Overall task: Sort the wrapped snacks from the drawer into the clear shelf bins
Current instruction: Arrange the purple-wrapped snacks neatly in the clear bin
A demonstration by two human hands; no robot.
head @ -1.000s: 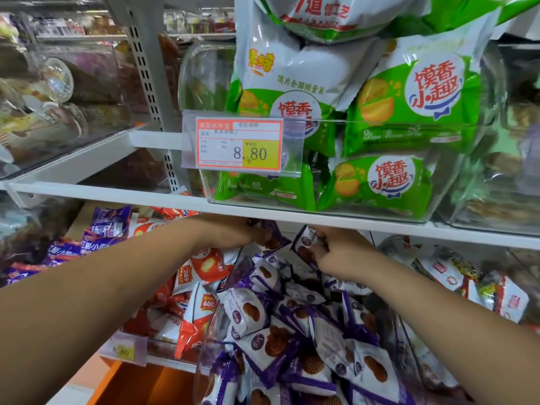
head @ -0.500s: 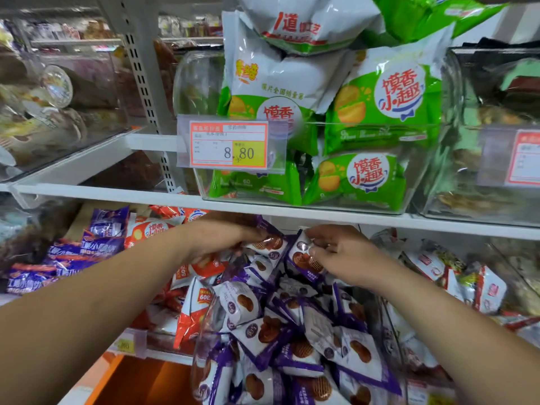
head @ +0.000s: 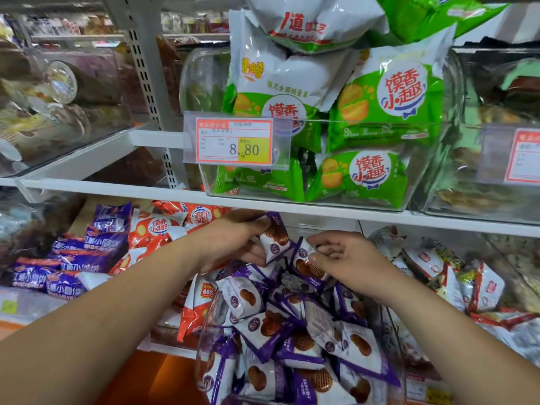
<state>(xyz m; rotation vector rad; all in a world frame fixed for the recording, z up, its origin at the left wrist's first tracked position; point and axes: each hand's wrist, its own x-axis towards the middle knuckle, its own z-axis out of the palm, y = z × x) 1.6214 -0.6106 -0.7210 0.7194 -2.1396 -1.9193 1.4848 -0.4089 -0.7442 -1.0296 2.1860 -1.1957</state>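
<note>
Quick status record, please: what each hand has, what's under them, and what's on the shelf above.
left hand: grips one purple-and-white packet just under the shelf edge
right hand: pinches a second packet of the same kind, beside the first
below hands: clear bin heaped with the same purple-and-white packets
left of bin: orange-red packets in a pile
shelf above: upper bin holding green bags; price tag reads 8.80

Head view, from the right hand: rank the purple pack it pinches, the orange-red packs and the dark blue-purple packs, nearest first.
1. The purple pack, pinched in the right hand itself.
2. The orange-red packs, to the left, beyond the left hand.
3. The dark blue-purple packs, far left on the same shelf.
</note>
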